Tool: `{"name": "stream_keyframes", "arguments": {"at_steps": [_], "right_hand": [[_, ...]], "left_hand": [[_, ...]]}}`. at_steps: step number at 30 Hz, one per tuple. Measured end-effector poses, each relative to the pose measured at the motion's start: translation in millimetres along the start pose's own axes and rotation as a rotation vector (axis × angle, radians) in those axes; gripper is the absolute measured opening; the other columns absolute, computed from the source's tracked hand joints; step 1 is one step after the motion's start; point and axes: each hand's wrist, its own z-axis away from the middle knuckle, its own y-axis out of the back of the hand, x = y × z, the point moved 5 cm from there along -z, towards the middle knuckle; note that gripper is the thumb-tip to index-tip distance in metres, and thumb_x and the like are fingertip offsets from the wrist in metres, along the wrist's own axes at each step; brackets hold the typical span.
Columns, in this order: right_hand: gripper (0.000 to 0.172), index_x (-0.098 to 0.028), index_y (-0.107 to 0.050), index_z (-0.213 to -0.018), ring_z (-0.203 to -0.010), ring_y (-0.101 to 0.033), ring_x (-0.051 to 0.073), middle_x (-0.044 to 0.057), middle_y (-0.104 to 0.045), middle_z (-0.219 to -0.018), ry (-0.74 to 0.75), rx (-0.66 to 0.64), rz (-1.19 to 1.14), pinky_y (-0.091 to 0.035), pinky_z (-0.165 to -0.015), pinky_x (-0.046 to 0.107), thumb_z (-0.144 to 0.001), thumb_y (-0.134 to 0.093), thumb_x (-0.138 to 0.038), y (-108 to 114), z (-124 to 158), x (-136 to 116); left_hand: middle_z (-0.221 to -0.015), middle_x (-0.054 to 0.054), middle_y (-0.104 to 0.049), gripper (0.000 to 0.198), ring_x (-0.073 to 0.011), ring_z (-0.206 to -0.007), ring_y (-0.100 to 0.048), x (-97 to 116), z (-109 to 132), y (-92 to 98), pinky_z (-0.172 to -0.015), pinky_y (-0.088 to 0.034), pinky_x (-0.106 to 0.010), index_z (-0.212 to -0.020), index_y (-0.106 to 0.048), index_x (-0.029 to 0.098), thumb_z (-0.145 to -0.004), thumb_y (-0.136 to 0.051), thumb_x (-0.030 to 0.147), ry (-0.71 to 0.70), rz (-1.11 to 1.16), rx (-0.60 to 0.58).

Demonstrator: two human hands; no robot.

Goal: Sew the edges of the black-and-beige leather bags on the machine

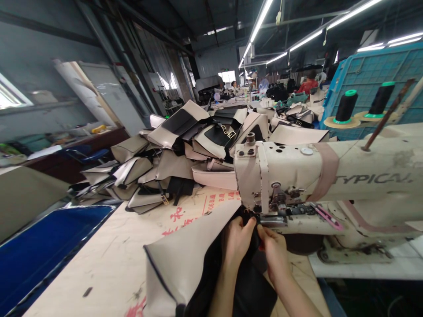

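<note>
Bag (pixel 185 246) in both hands (pixel 237 237)

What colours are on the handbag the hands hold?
The handbag: beige and black, best in the head view.

The left hand (pixel 237 240) and right hand (pixel 273 248) are bare, as are both slim forearms (pixel 224 288), narrowing toward the wrists (pixel 230 265).

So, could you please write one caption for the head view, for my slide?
Left hand and right hand hold a bag at a sewing machine, a pile of bags beyond.
</note>
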Motion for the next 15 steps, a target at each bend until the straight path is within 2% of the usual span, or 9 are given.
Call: {"name": "stream_keyframes", "arguments": {"at_steps": [5, 11, 15], "right_hand": [[0.035, -0.015, -0.056, -0.058, -0.042, -0.033, 0.009, -0.004, -0.041, -0.044, 0.029, -0.023, 0.096, -0.024, -0.041, 0.022, -0.067, -0.06, -0.048, -2, -1, -8], [0.039, -0.017, -0.05, -0.052, -0.038, -0.034, 0.011, -0.005, -0.037, -0.039, 0.114, -0.03, 0.319, -0.023, -0.038, 0.023, -0.073, -0.052, -0.05, 3, -7, -12], [0.042, -0.017, -0.051, -0.051, -0.044, -0.039, 0.012, -0.002, -0.043, -0.043, 0.236, -0.016, 0.48, -0.027, -0.043, 0.023, -0.076, -0.048, -0.052, -2, -10, -17]], "left_hand": [[-0.043, 0.006, -0.031, 0.04, -0.0079, -0.043, -0.033, -1, -2, 0.7, -0.043, -0.017, -0.022, -0.049, -0.035, 0.018, -0.071, -0.048, 0.048, 0.015, -0.009, 0.032], [-0.042, 0.006, -0.029, 0.04, -0.0074, -0.042, -0.03, 2, -2, 2.8, -0.043, -0.015, -0.022, -0.047, -0.033, 0.018, -0.07, -0.049, 0.047, 0.02, -0.015, 0.055], [-0.042, 0.006, -0.029, 0.04, -0.0076, -0.042, -0.03, 2, -4, 1.3, -0.043, -0.016, -0.022, -0.048, -0.033, 0.018, -0.071, -0.048, 0.048, 0.022, -0.038, 0.048]]}}
